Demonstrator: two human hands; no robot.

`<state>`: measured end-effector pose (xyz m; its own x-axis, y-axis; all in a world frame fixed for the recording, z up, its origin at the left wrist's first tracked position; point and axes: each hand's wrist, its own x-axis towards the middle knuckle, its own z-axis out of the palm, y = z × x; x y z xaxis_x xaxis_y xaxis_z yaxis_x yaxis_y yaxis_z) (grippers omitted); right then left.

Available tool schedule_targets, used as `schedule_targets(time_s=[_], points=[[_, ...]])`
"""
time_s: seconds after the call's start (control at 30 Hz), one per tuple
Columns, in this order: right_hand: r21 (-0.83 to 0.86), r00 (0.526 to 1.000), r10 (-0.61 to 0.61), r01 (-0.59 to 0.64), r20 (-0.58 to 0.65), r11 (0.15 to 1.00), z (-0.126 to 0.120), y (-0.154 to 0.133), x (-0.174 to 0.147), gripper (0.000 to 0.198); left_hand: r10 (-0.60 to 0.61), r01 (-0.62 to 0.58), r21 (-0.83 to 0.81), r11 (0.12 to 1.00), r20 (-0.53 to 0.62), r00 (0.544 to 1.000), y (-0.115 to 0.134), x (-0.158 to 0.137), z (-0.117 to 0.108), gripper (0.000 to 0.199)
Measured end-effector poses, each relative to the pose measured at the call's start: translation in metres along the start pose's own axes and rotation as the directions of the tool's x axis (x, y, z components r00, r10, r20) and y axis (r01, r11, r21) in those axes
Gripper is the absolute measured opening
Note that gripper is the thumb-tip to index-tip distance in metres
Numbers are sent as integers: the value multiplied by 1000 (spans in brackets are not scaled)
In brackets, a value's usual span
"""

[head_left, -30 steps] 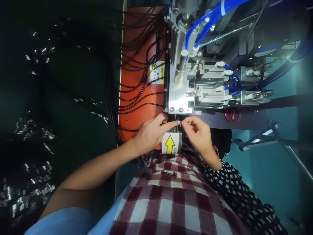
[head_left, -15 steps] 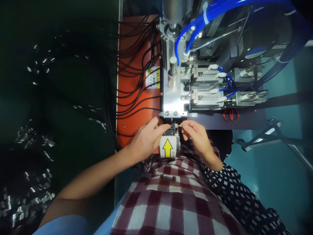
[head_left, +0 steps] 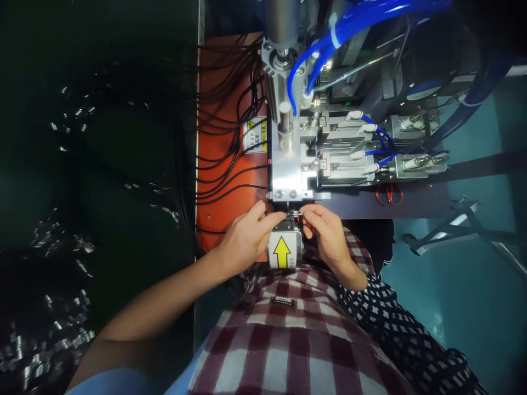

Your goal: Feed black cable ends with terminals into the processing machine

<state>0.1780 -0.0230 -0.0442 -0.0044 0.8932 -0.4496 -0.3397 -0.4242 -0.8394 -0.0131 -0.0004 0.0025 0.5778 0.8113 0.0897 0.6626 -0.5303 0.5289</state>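
In the head view, both bare hands meet just below the centre of the frame, over the narrow front end of a machine. The right hand, to the right, brings thumb and forefinger together in a narrow pinch on thin wires, of which a red strand and a greenish one show. These wires lie between the two hands, just below a shiny metal plate and above a black block. The left hand reaches in from the lower left, its thumb stretched toward the wires and its forefinger bent above; whether the two close on anything cannot be told.

Just below the block sits a white label with a yellow arrow pointing up the frame. Left of the plate, black cables run across an orange panel, which bears a warning sticker. Blue tubes curve through the upper right, and red-handled scissors lie right of centre on a dark surface. Shiny small pieces, too blurred to make out, are scattered at the lower left. A checked apron fills the bottom centre, with a dark patterned sleeve at the lower right.
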Motion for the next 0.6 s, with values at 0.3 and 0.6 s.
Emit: schedule_targets(time_s=[0.3, 0.6], points=[[-239, 998, -52, 46, -20, 970, 4, -6, 0, 21, 134, -128, 107, 986, -50, 990, -5, 5, 0, 26], [-507, 973, -227, 176, -40, 844, 0, -20, -10, 23, 250, -234, 156, 960, -91, 964, -12, 6, 2, 26]])
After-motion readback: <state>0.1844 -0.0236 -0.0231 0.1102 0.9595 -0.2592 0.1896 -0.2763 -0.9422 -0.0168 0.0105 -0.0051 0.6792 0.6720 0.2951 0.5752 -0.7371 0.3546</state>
